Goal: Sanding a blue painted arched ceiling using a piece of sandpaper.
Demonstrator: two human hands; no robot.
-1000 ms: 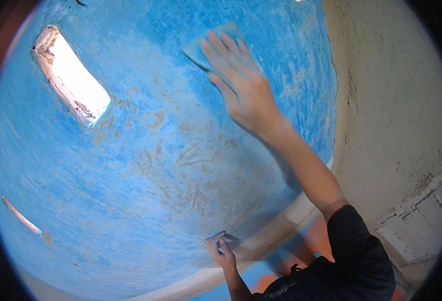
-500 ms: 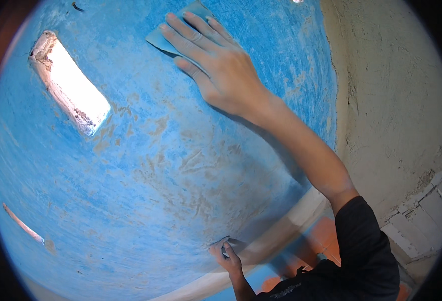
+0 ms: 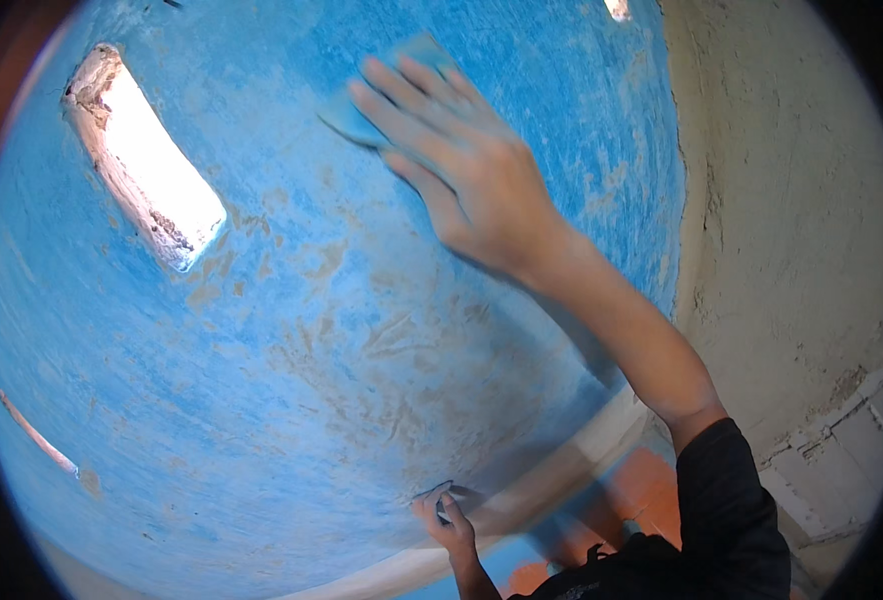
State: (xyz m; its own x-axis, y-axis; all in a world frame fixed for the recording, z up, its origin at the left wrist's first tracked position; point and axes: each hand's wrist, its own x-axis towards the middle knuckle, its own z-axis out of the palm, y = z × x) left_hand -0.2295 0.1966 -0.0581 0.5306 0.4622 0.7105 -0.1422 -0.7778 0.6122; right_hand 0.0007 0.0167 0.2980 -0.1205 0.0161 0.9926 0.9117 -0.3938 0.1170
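Note:
My right hand lies with its fingers stretched over a thin grey-green sheet of sandpaper and presses it flat against the blue wall. The sheet's left corner and upper edge stick out past the fingertips; the palm side is hidden. Low in the picture, my left hand is close to the same wall, its fingers curled around a small, thin, dark-edged thing too small to make out. Between the two hands the blue surface has grey-brown patches and streaks.
A bright rectangular opening with a rough, chipped edge is at upper left, and a narrow slit at lower left. Bare grey plaster covers the right side. Below run a pale ledge and an orange and blue floor.
My right hand and the sandpaper have slid a little down and to the right on the wall, the hand slightly blurred. The left hand has shifted slightly down and left; the view has tilted slightly.

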